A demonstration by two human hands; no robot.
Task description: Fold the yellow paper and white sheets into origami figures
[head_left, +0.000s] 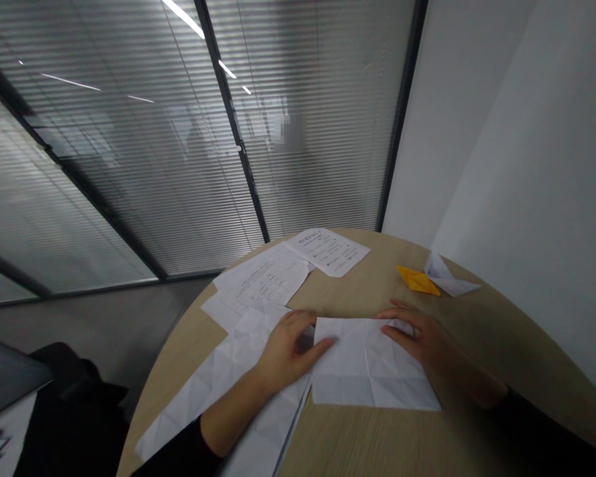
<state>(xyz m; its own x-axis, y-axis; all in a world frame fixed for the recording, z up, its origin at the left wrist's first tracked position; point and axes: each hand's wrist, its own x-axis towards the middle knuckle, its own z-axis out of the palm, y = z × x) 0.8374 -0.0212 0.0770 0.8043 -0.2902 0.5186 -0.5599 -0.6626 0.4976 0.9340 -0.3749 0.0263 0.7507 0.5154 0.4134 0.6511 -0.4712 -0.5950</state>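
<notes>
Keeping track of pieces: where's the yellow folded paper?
In the head view, the yellow folded paper lies right of centre on the table, beside the white folded paper, beyond the right hand.

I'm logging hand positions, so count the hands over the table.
2: the left hand at the left side of the creased white sheet, and the right hand at its far right corner. Some fingertips are hidden, but both hands show.

Left grip (287,351), right grip (420,334) half-curled, thumbs (318,352) inward; 2 forearms (236,411) converging.
</notes>
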